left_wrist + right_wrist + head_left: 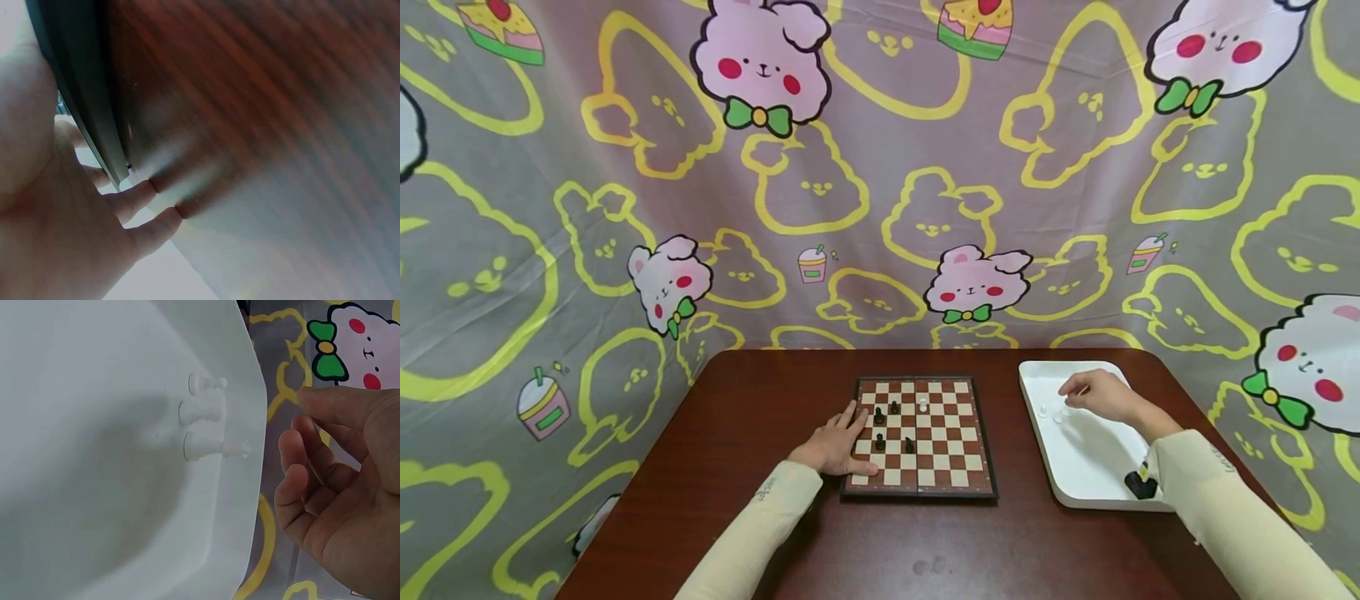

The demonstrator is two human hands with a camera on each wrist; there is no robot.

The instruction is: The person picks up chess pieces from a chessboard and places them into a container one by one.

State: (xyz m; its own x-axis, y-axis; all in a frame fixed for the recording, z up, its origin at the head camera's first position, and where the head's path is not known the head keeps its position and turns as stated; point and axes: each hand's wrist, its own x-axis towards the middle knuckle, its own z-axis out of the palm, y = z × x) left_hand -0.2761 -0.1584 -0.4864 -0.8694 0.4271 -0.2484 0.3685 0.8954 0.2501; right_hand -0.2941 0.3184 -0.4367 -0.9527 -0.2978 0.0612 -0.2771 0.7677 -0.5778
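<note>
My left hand [833, 446] rests at the left side of a brown-and-cream chessboard [951, 460], thumb lying on its near-left squares. In the left wrist view, straight, spread fingers [153, 234] touch the table beside the board's dark edge [78, 81]. Several black chess pieces [879, 415] and one white chess piece [922, 405] stand on the board. My right hand [1101, 395] hovers over a white tray [1082, 471], its fingers loosely bent with nothing visible between them. Three white chess pieces, including a taller one [212, 446], stand in the tray near those fingers.
The dark red-brown table [760, 383] carries the board in the middle and the tray at the right. A patterned cloth [865, 200] hangs behind and along both sides. Near the right cuff is a small black object [1141, 485] with a yellow patch.
</note>
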